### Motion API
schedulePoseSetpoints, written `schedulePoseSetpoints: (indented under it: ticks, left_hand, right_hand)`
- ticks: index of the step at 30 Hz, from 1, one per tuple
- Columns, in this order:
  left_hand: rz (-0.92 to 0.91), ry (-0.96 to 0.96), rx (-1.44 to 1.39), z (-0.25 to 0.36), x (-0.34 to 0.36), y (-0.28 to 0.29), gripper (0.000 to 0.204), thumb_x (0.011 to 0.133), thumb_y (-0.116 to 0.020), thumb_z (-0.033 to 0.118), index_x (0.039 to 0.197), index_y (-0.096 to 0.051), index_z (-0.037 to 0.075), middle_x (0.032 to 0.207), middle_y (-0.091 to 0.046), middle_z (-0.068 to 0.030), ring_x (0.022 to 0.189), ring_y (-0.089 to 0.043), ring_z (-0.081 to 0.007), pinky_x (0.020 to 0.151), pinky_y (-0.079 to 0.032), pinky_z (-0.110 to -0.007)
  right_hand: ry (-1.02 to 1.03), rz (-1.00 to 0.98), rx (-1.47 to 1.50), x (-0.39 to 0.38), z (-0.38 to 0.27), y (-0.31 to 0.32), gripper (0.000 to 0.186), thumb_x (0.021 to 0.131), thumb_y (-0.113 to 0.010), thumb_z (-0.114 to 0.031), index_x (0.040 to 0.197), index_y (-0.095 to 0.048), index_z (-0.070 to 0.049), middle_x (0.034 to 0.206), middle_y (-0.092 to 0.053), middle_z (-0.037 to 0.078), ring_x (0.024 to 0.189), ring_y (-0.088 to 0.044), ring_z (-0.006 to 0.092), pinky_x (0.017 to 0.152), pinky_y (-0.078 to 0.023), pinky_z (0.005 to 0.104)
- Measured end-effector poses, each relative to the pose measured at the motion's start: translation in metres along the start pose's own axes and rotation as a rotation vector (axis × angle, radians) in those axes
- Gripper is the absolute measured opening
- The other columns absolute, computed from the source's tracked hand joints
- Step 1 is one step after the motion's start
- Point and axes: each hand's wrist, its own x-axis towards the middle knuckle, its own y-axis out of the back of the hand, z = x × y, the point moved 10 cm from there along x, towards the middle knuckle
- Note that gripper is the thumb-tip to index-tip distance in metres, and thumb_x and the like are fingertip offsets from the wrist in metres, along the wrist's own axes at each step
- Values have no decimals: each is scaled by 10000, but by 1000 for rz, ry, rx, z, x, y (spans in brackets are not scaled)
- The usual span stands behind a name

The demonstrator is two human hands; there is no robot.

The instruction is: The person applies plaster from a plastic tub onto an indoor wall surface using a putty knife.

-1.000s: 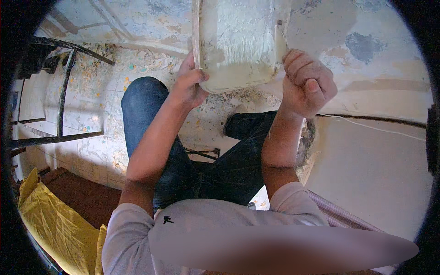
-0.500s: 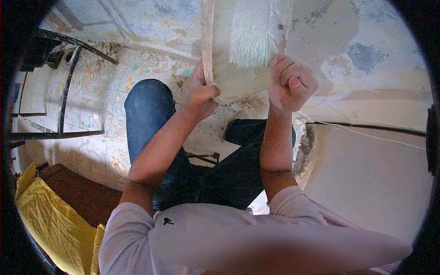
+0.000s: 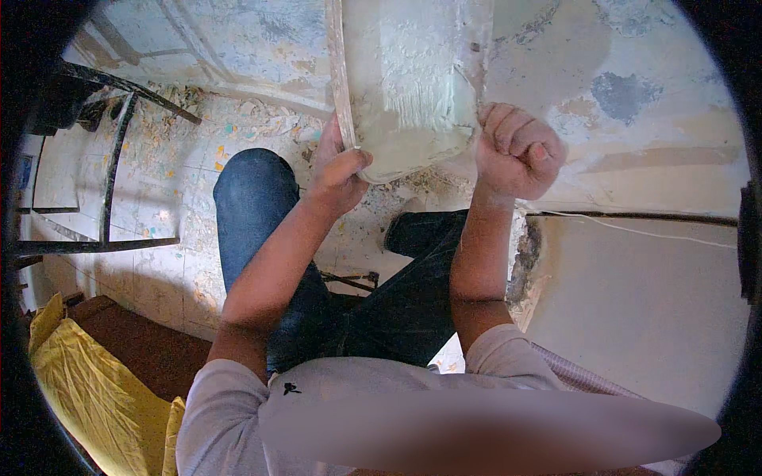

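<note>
A long narrow strip (image 3: 340, 71), seemingly of wood, runs up the left edge of a pale wet plaster patch (image 3: 413, 79). My left hand (image 3: 341, 168) is closed around the strip's lower end, thumb in front. The patch has a whiter, ridged band down its middle, and a second straight edge (image 3: 476, 47) bounds it on the right. Beside that edge's lower end, my right hand (image 3: 521, 151) is closed in a fist, knuckles up. What it holds, if anything, is hidden behind the fingers.
Plaster crumbs lie on the tiled floor (image 3: 190, 270). My bent knee (image 3: 258, 182) is below my left hand. A dark metal frame (image 3: 111, 174) stands at left, near a yellow cloth (image 3: 95, 389). A thin white cable (image 3: 635, 224) crosses the right side.
My right hand has moved right and slightly down, away from the plaster. The ridged white band reaches lower. My left hand keeps its grip on the strip, which appears slightly farther left.
</note>
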Motion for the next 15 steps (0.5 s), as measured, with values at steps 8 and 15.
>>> schedulePoseSetpoints:
  ticks: [8,15]
  left_hand:
    - [16,-21,39,4,4,1,835,594,-546,42,1382,-269,44,1211,-500,-131,1148,-514,-271,1013,-410,-412]
    - [82,-42,57,4,2,7,795,620,-565,38,1368,-293,61,1178,-508,-105,1136,-512,-254,998,-408,-395]
  right_hand:
    - [27,-67,101,16,-36,-15,339,815,-507,-277,595,-364,-62,513,-356,56,476,-308,186,489,-221,352]
    - [119,-113,-2,17,-41,-15,363,832,-604,-238,610,-400,-37,530,-383,65,483,-333,186,484,-215,341]
